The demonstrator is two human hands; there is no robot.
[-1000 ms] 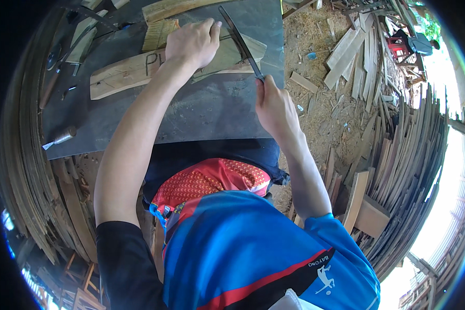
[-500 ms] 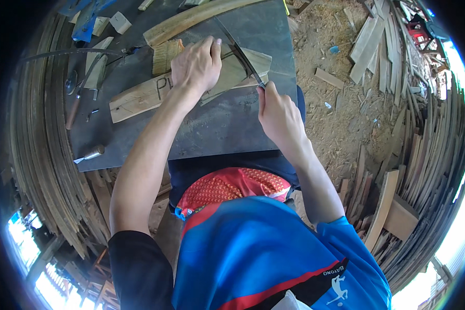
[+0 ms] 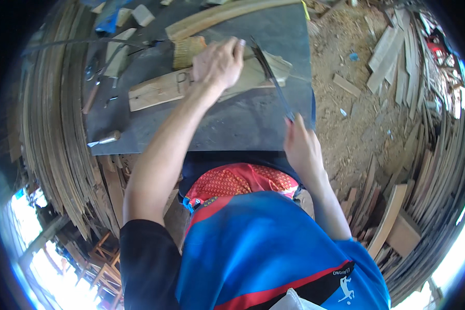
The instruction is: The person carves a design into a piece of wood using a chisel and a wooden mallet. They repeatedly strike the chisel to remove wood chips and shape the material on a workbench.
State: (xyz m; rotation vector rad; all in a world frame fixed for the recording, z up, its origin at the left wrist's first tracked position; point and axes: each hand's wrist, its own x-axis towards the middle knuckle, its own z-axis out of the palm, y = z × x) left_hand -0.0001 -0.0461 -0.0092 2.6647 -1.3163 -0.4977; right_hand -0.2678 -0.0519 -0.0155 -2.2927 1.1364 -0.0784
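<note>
My left hand (image 3: pixel 219 64), its fingers curled, grips wood lying on the dark work surface (image 3: pixel 232 134): a long plank (image 3: pixel 152 95) with dark pencilled marks and a paler angled piece (image 3: pixel 281 70) overlapping it at the right. Beneath and behind that hand is a short rough wood piece (image 3: pixel 183 54). My right hand (image 3: pixel 302 144) is closed on the lower end of a long dark narrow bladed tool (image 3: pixel 279 95), whose blade slants up across the paler piece's right part. The tool is blurred, and my left hand hides part of the plank.
A curved timber (image 3: pixel 222 18) lies at the back, with offcuts (image 3: pixel 142 15), a blue item (image 3: pixel 108 18), metal tools (image 3: pixel 90 95) and a wooden-handled chisel (image 3: pixel 108 138) on the left. Stacked boards (image 3: pixel 49 129) flank the bench; scrap wood (image 3: pixel 387 46) litters the dirt floor at right.
My right hand has moved down and rightward, drawing the tool back toward me. My left hand stays on the wood. The whole view has shifted, showing more of the upper left.
</note>
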